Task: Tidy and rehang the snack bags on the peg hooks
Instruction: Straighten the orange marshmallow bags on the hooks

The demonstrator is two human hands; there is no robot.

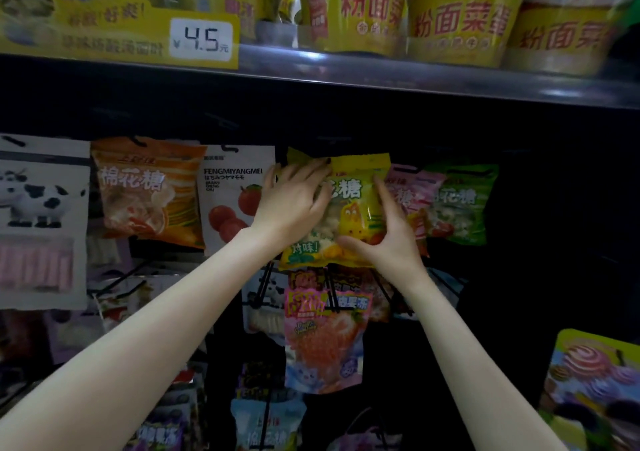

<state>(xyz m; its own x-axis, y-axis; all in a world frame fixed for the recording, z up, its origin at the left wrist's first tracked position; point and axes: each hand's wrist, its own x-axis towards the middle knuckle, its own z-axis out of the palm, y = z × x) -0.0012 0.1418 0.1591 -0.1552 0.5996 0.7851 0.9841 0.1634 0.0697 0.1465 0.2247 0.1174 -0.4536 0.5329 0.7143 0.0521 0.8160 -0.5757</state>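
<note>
Under the shelf [381, 79] of yellow noodle tubs [460, 17], a dark peg wall carries a row of hanging snack bags, and we work at the middle of that row. To the left hang a cow bag [38, 208], an orange bag [149, 190] and a white bag [232, 190]; to the right a pink bag [412, 187] overlaps a green bag [464, 201], each hung by its top edge so its face shows outward. Between them sits the yellow bag [349, 208], the one we are tidying, raised to row height with its top near where a hook should be, though we cannot see the hook or tell whether the hole is on it. Our left hand [294, 201] lies spread over the bag's upper left, fingers fairly straight, seemingly steadying it against the wall. Our right hand [384, 235] holds its lower right corner, thumb underneath and fingers up the edge, probably to square it.
</note>
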